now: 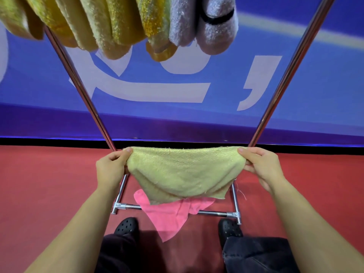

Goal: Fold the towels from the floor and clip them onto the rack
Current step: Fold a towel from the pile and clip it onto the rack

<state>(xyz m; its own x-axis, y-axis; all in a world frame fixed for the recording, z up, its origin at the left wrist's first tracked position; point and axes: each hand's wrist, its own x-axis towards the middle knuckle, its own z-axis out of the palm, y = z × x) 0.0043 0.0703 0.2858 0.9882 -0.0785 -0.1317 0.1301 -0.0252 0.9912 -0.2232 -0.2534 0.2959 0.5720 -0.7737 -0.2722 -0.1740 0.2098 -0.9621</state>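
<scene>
A pale yellow towel [183, 170] hangs stretched between my hands, sagging in the middle. My left hand [112, 168] pinches its left top corner and my right hand [262, 164] pinches its right top corner. Below it a pink towel [169, 215] lies crumpled on the red floor, draped over the rack's lower bar. The chrome rack [82, 89] rises on two slanted poles to the top of the view. Several folded yellow towels [110, 26] and two lilac ones [214, 28] hang there, one with a black clip.
The rack's base bar [214, 214] runs across the floor just in front of my black shoes [126, 225]. A blue banner with white lettering [149, 91] stands behind the rack. Red floor [49, 184] spreads to both sides.
</scene>
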